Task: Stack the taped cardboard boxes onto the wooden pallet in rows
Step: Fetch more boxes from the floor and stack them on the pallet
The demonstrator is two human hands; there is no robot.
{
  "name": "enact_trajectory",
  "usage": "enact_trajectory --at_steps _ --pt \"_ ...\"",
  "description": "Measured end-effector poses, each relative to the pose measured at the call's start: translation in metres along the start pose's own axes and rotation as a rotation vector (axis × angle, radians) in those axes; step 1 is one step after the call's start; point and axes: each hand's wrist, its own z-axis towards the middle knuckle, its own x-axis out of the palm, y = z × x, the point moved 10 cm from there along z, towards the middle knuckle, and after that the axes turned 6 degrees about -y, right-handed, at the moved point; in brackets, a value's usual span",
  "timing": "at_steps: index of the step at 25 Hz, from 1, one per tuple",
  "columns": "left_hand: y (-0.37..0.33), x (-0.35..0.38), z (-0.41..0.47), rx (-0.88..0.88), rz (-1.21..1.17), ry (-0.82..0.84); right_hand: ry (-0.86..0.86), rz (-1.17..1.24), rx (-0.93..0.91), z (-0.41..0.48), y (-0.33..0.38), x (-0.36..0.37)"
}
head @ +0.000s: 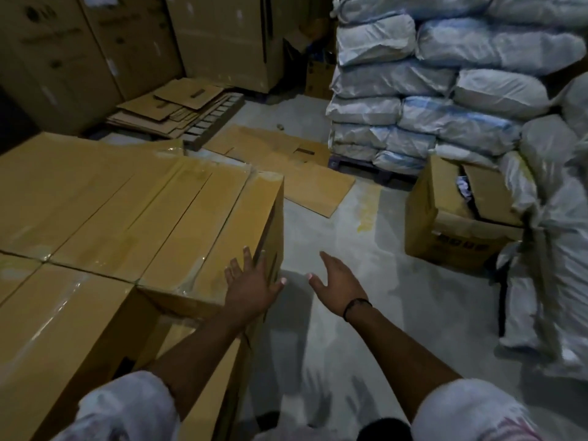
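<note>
Cardboard boxes (127, 202): head view, left half; brown, seams under clear tape; set side by side in rows, tops level, sides touching.
End box (222, 224): right-hand end of the far row; its long side faces the open floor; the tape shines at the corners.
Left hand (251, 288): fingers straight and spread, palm down on the near right corner of the end box; no grip taken.
Right hand (337, 281): palm turned inward, fingers extended, thumb apart; in the air just beside the end box, over the floor; holds nothing.
Wristband (356, 305): dark, on the right wrist.
Sleeves (127, 405): white, both arms, at the bottom edge.
Floor (366, 329): grey concrete with a yellow stain.
Flattened cardboard (286, 173): sheets lying on the floor beyond the end box.
Open carton (445, 224): right side, flaps up, standing against the sacks.
Sacks (445, 90): pale, stacked in layers on a dark pallet (375, 170), upper right.
Tall cartons (79, 52): upright at the back, upper left.
</note>
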Motion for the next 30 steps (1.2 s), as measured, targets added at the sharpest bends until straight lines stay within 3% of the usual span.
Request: enact_trajectory --at_steps 4,7,14,18,26,30 --pt "-0.036 0.013 0.068 -0.024 0.002 -0.019 0.110 0.008 -0.049 0.077 -0.025 0.013" --pt "-0.048 0.011 0.141 -0.086 -0.056 -0.102 0.195 -0.049 -0.183 0.164 -0.035 0.016" --pt "-0.078 -0.027 0.297 -0.331 -0.183 -0.321 0.348 -0.153 -0.511 0.394 -0.010 -0.041" --pt "-0.087 -0.051 0.375 -0.461 -0.249 -0.402 0.388 -0.171 -0.537 0.510 0.006 -0.052" --pt "0.015 -0.070 0.570 -0.639 -0.197 -0.489 0.511 -0.233 -0.720 0.733 0.077 0.016" --pt "0.073 -0.095 0.676 -0.748 -0.284 -0.519 0.560 -0.296 -0.770 0.854 0.129 0.035"
